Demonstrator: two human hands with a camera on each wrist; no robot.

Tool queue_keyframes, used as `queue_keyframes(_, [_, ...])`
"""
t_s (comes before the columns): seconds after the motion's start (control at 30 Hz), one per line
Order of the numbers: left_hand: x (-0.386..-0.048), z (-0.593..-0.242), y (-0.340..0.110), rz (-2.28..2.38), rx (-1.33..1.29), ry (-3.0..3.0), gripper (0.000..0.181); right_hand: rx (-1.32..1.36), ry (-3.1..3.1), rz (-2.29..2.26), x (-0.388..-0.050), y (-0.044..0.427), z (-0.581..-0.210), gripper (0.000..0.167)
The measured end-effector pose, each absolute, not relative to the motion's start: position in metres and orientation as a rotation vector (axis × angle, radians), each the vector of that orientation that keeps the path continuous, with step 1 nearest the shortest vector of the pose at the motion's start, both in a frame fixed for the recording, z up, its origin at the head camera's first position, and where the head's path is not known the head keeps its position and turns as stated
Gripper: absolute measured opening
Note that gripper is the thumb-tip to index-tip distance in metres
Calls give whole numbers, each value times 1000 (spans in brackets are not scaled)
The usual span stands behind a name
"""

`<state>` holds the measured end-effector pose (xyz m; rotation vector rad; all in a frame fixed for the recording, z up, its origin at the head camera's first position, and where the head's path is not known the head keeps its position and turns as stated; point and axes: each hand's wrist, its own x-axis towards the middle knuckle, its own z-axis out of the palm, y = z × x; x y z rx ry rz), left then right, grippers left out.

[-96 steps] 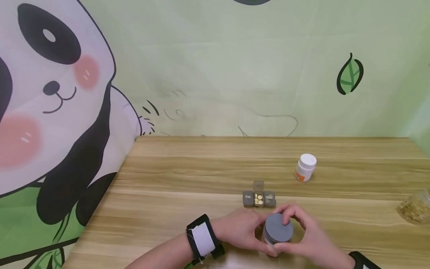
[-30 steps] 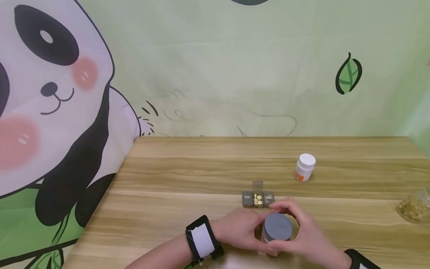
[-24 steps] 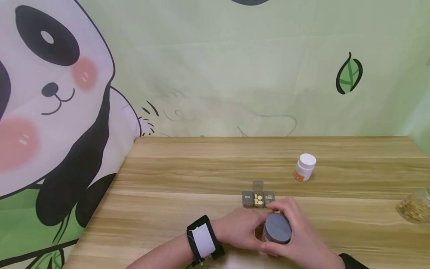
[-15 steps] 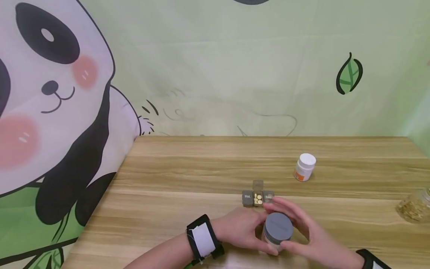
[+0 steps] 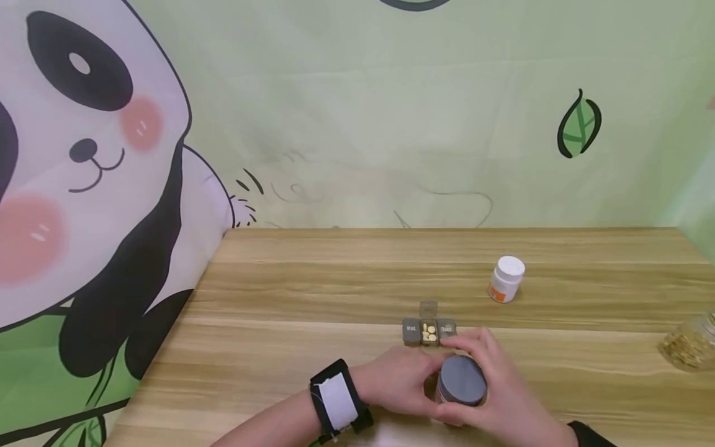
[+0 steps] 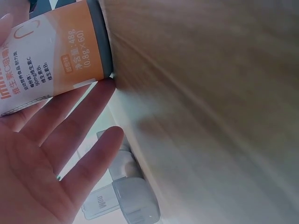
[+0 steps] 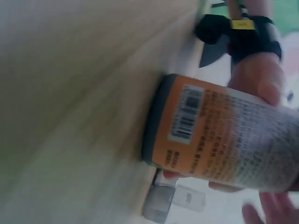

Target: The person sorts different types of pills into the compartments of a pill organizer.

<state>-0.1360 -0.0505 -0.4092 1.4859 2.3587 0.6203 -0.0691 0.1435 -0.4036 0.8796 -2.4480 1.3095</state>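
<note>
Since the earlier frame, the right hand (image 5: pixel 505 394) has turned inward, thumb and fingers now curled about the grey lid (image 5: pixel 462 380). The left hand (image 5: pixel 393 380) grips the jar (image 6: pixel 53 58), upright on the tabletop (image 5: pixel 279 279), well apart from the far edge.

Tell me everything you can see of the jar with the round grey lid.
The cylindrical, plastic-looking jar has a round grey lid, a grey base and an orange-and-white label with a barcode and print including "48g". The lid is on; how tight cannot be told. The jar appears to stand upright on the wood-grain table, nearer the person than the grey plastic pill box. The left hand grips its side; the right hand curls around its upper part.
</note>
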Motion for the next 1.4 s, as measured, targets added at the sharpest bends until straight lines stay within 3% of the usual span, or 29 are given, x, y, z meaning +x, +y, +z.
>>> queue_keyframes(0.17, [-136,-408,-50,632,1493,2338,53,1121,-2385,1667,-69,159,-399,86])
queue_keyframes(0.33, [-134,-408,-49,626,1467,2357,52,1243,-2358,1859,-73,172,-395,77])
queue_keyframes(0.63, [-133,-409,-50,649,1474,2358,57,1132,-2323,1636,-80,165,-403,76])
queue_keyframes(0.9, [-133,-410,-49,642,1497,2347,43,864,-2429,1294,-73,144,-406,64])
queue_keyframes(1.17, [-133,-411,-49,656,1512,2347,60,1076,-2506,1616,-72,166,-403,78])
queue_keyframes(1.4, [-132,-410,-48,644,1479,2378,55,1198,-2478,1726,-78,177,-403,67])
